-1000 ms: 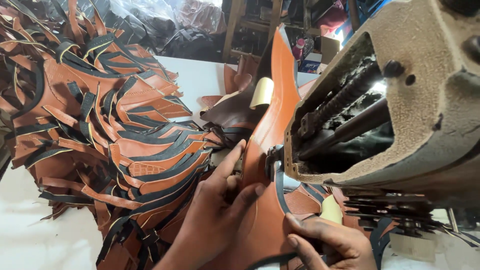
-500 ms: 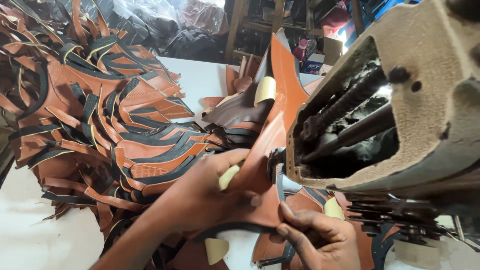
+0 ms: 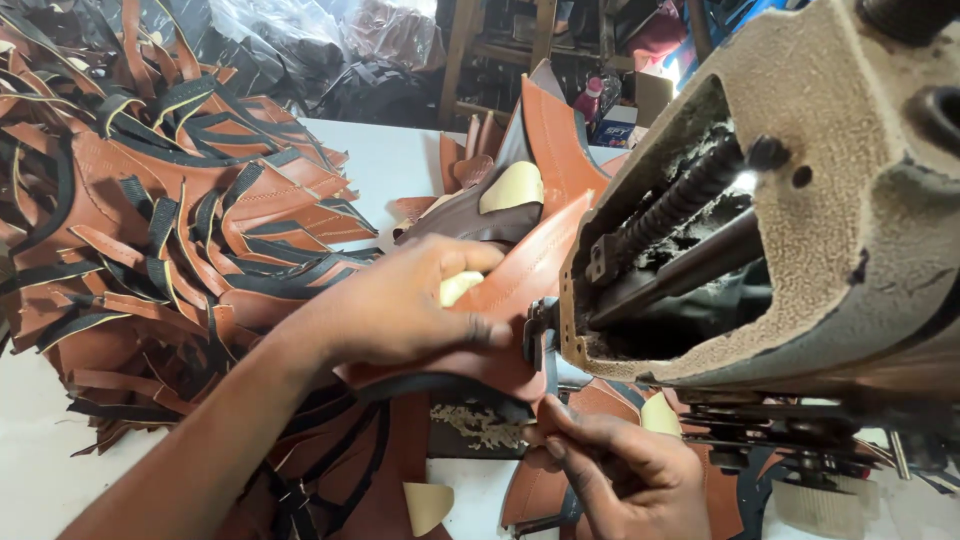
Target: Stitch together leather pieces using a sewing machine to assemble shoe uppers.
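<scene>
Tan leather shoe-upper piece [image 3: 520,290] at sewing machine head [image 3: 800,230], mid-scene. Left hand [image 3: 400,310] pressed flat on it, fingers together, steadying. Right hand [image 3: 620,470] near, pinching black edge strip [image 3: 440,385]. Likely light, floppy, smooth-faced; best held by edges near the needle. Cut pieces pile [image 3: 150,230] left on white worktop [image 3: 400,160].

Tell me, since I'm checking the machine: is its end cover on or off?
Off: the sewing machine end is open, showing bare rods and lint inside.
</scene>
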